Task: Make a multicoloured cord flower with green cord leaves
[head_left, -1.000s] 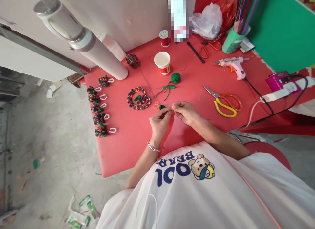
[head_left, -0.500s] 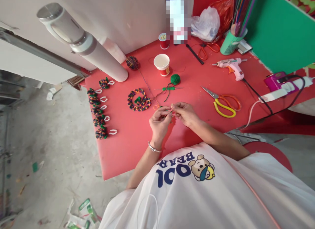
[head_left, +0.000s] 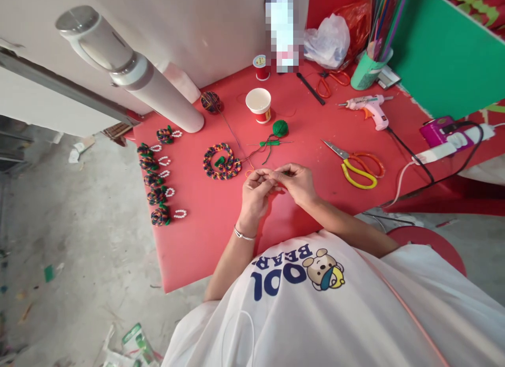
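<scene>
My left hand (head_left: pixel 256 191) and my right hand (head_left: pixel 295 184) meet over the front of the red table (head_left: pixel 197 235), fingertips pinched together. Whatever lies between the fingers is too small and covered to make out. Just beyond my left hand, a loop of orange yarn (head_left: pixel 249 173) shows on the tabletop. Left of it lies a coiled multicoloured crocheted braid (head_left: pixel 213 174) with a green piece inside the coil. Behind my hands are a crochet hook with a green grip (head_left: pixel 270 143) and a green yarn ball (head_left: pixel 280 128).
Yellow-and-orange-handled scissors (head_left: pixel 359 170) lie to the right, below a pink glue gun (head_left: pixel 373 108). A paper cup (head_left: pixel 259 105) and a multicoloured yarn ball (head_left: pixel 211 101) stand farther back. Several crocheted flowers (head_left: pixel 160 216) with bead loops line the left edge near a tall white cylinder (head_left: pixel 158 88).
My hands have drawn closer together, the right fingers now lapping over the left fingertips. The view has shifted slightly; the things on the table lie as before.
</scene>
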Action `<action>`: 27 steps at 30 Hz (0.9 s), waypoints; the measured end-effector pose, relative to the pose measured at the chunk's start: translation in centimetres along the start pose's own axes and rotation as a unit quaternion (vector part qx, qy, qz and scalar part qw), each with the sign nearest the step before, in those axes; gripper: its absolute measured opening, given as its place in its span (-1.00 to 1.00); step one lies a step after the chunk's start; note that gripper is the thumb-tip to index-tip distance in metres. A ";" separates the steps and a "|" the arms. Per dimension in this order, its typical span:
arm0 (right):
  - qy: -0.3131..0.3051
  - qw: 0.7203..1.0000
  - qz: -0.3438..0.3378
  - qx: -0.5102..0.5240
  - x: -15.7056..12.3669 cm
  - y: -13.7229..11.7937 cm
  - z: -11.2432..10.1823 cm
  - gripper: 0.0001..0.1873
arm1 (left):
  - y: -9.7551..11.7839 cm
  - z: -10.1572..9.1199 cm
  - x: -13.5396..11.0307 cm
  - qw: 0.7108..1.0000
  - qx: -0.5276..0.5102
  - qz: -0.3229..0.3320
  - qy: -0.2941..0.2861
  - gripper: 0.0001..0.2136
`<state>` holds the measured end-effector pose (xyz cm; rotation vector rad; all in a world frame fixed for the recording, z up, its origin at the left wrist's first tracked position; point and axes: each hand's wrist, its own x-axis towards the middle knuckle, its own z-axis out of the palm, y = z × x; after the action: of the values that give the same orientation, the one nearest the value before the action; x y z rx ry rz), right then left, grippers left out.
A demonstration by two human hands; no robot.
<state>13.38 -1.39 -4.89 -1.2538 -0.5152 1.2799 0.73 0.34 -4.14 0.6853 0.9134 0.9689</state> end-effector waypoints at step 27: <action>-0.046 0.998 0.036 -0.009 1.6 -1.5 -2.4 -0.54 | 0.0 -0.8 0.2 0.958 0.267 0.098 -0.025 -0.84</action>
<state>16.57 -0.65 -4.87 -1.2413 -0.5518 1.4019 0.09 0.59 -4.59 1.2727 1.0878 0.8743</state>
